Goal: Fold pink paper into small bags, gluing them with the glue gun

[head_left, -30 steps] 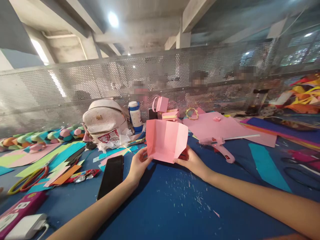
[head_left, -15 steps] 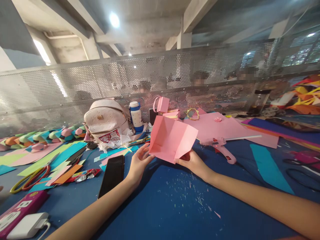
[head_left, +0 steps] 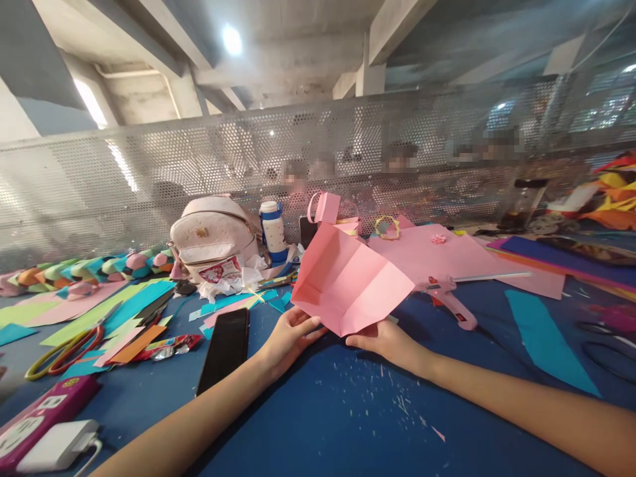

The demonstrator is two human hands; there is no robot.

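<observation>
A sheet of pink folded paper [head_left: 348, 281] stands tilted in front of me, creased into panels like a partly open box. My left hand [head_left: 291, 341] is closed on its lower left edge, the thumb lying along the near side. Around the lower right edge my right hand [head_left: 392, 346] is closed as well, with most fingers hidden behind the paper. To the right lies a pink hot glue gun [head_left: 447, 298] with a glue stick in its back. A black phone [head_left: 224, 348] rests beside my left forearm.
Scissors [head_left: 74, 348], coloured paper strips and a purple power strip [head_left: 47, 414] lie on the left. A white backpack [head_left: 213, 232] and a bottle [head_left: 273, 232] stand behind. Large pink sheets [head_left: 417, 255] and a blue strip [head_left: 549, 338] lie right. Paper scraps dot the blue table [head_left: 348, 424].
The pink folded paper has turned and tilted, its right side swinging out to the right and its lower corner dropping slightly. Both hands stay on it.
</observation>
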